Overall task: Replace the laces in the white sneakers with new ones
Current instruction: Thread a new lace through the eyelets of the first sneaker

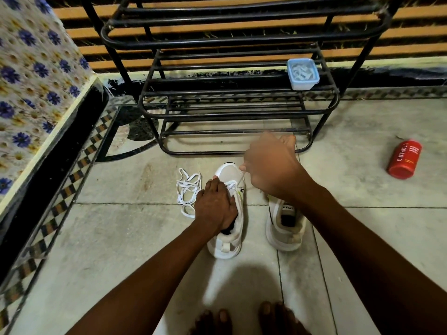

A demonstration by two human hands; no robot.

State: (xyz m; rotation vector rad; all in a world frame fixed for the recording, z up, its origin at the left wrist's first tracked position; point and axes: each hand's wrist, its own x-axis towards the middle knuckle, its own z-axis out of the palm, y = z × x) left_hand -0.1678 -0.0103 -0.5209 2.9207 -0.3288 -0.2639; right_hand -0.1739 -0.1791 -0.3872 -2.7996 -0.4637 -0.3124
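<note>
My right fingers (244, 168) pinch a white flat lace (240, 177); left hand (216, 204) presses the white mesh sneaker (229, 172). At three o'clock, red cylindrical bottle (404, 158) reads "CINTHOL".

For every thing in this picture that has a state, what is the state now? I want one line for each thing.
left sneaker: upright on the floor, partly laced
lace: pulled taut up from the left sneaker
left hand: presses on the left sneaker
right hand: pinches the lace, raised
right sneaker: upright, laces not visible
loose lace: lies tangled on the floor
red bottle: lies on its side
plastic box: lidded, on the rack
</note>
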